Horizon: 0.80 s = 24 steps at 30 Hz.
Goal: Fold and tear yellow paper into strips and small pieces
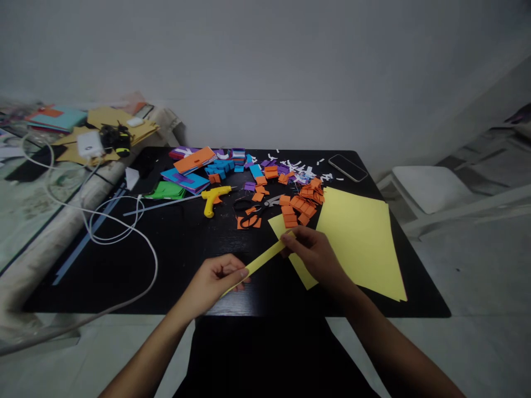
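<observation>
A narrow yellow paper strip [267, 256] is stretched slantwise between my two hands, above the front part of the black table. Its lower end is pinched by my left hand [219, 278], thumb on top. My right hand [310, 251] grips the upper end between thumb and fingers. Under and beside the right hand lie a cut piece of yellow paper [302, 270] and a stack of large yellow sheets [357, 237]. Just beyond the strip rest black-handled scissors [259, 205] and several folded orange paper pieces [302, 205].
A yellow glue gun [212, 200] lies left of the scissors. White and purple paper scraps [294, 170] spread behind, near a phone [347, 167]. Blue and orange folded papers [194, 160] are piled at the back left. A white cable [155, 260] loops over the left table edge. A white chair [425, 185] stands at right.
</observation>
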Available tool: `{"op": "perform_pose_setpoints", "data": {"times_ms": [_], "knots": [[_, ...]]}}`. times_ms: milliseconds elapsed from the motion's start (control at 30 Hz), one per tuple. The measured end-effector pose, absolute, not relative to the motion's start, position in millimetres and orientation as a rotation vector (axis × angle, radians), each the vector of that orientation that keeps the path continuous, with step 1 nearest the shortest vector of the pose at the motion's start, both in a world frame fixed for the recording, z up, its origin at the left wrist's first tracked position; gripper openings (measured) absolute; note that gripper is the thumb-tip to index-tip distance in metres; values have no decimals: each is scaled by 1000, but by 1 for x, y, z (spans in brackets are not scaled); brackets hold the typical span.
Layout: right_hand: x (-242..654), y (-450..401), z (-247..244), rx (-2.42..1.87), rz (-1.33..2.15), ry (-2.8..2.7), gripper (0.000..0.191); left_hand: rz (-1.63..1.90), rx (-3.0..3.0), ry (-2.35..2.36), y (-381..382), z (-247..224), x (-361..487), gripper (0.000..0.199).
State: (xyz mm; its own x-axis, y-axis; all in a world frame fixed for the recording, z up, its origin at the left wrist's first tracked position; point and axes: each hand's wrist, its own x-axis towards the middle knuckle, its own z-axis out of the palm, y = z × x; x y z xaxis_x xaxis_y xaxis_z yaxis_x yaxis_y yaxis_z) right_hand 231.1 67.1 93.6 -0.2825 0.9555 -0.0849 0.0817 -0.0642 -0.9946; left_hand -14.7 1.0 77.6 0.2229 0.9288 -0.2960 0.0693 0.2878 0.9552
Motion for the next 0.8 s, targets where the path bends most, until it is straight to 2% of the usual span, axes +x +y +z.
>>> {"op": "perform_pose_setpoints", "data": {"times_ms": [233,367,467,567,667,800], "knots": [[255,70,94,-1204,1470,-1332,37,914,1122,1283,11,76,-44,26],[259,68,90,-1151,1694,-1522,32,1146,1037,1353,26,74,-50,24],[250,71,84,-1055,1873,-1635,31,1188,1065,1309,48,77,-46,24],[230,83,75,-997,2028,-1478,44,1125,1115,1203,76,80,-34,26],[210,98,64,-1004,2024,-1382,52,974,1190,1128,99,81,-18,32],[197,110,52,-958,2060,-1237,53,899,1201,1068,113,74,-4,36]]}}
